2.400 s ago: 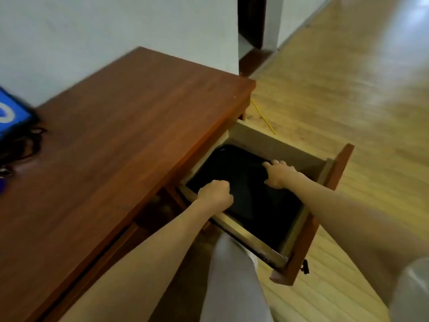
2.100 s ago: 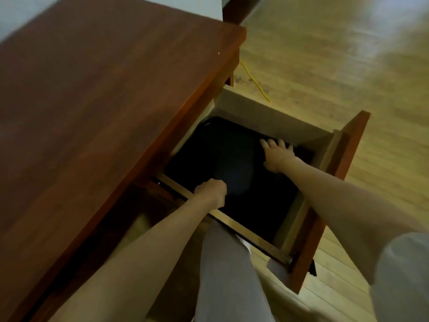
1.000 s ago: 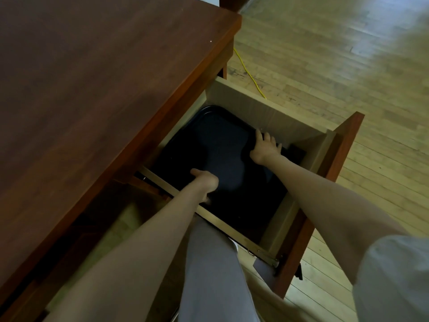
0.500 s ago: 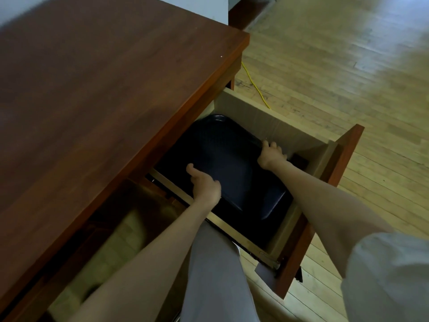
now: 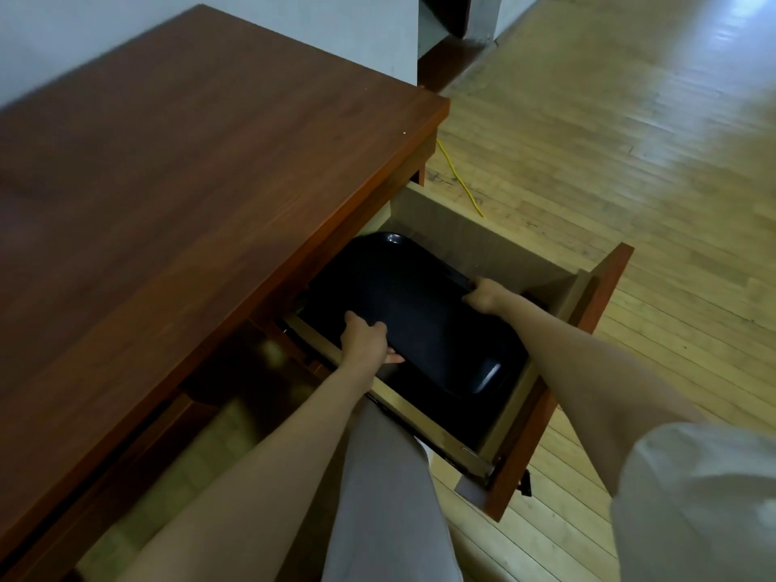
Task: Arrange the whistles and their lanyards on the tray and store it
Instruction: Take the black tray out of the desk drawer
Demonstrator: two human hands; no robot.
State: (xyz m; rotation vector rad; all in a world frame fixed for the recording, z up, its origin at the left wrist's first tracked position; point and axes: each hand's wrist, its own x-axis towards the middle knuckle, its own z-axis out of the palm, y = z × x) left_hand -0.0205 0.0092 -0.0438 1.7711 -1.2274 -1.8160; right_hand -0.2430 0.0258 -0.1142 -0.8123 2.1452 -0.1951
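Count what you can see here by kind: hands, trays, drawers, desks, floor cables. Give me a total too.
Hands: 2, left hand and right hand, both gripping the tray
Tray: 1, black, in the drawer
Drawer: 1, open
Desk: 1
Yellow cable: 1, on the floor
Total: 6

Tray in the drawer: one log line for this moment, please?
left hand: grips tray near edge | right hand: grips far edge | drawer: open
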